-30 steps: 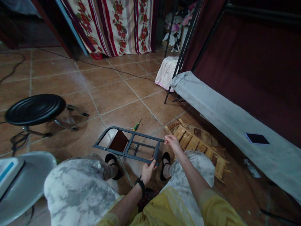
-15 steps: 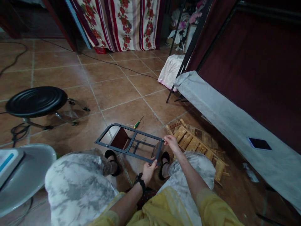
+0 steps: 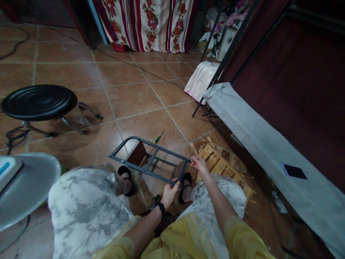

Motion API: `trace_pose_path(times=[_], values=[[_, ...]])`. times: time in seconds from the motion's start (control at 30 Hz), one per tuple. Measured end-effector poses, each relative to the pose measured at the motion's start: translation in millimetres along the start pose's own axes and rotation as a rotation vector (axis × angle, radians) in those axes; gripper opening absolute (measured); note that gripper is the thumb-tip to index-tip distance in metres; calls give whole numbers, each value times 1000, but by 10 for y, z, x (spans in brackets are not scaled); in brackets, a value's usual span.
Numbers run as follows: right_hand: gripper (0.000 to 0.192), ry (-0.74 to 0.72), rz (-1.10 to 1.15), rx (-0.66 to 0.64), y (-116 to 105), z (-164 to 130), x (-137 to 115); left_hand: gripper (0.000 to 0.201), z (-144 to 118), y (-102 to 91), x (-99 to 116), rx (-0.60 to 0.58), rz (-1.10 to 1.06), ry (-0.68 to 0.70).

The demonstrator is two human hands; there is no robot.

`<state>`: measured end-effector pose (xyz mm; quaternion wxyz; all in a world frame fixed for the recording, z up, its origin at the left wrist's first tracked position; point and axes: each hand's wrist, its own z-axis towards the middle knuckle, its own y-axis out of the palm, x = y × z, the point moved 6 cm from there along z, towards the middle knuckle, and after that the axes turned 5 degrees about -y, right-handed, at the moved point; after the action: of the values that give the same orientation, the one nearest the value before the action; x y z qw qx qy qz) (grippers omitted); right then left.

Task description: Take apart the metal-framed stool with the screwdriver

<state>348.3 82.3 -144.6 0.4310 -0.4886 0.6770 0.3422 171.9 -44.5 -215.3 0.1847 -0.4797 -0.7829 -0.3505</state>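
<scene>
Head view: you held a dark grey metal rectangular frame (image 3: 151, 160) flat above the brown tiled floor (image 3: 129, 100), in front of your knees. Your left hand (image 3: 169, 192) gripped its near rail, your right hand (image 3: 199, 163) pinched its right corner. Green-handled screwdriver (image 3: 157, 137) lay beyond, wooden slatted pieces (image 3: 223, 162) just right.

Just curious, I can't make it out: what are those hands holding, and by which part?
A dark metal frame: left hand grips its near corner, right hand pinches the far corner of that end.
</scene>
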Motion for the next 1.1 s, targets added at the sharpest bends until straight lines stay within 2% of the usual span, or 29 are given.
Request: trace_pose_path(times=[0.17, 0.27, 0.4, 0.53, 0.6, 0.73, 0.97, 1.1], values=[[30, -3, 9, 17, -6, 9, 19, 58, -51, 18, 52, 21, 9, -3], [32, -76, -55, 29, 0, 41, -1, 55, -63, 26, 62, 28, 5, 2], [29, -291, -356, 5, 59, 21, -136, 54, -61, 35, 56, 29, -1, -4], [24, -545, -734, -95, 213, -121, -313, 53, -61, 40, 59, 27, 9, -12], [21, -602, -835, -129, 268, -175, -349, 54, -62, 40, 56, 28, 9, -15], [20, -533, -834, -107, 260, -144, -303, 57, -54, 38, 32, 41, 3, -14], [24, -380, -590, -61, 179, -21, -116, 54, -38, 15, 25, 64, -10, 0], [24, -379, -675, -73, 199, -86, -108, 52, -37, 7, 27, 87, 7, 8]])
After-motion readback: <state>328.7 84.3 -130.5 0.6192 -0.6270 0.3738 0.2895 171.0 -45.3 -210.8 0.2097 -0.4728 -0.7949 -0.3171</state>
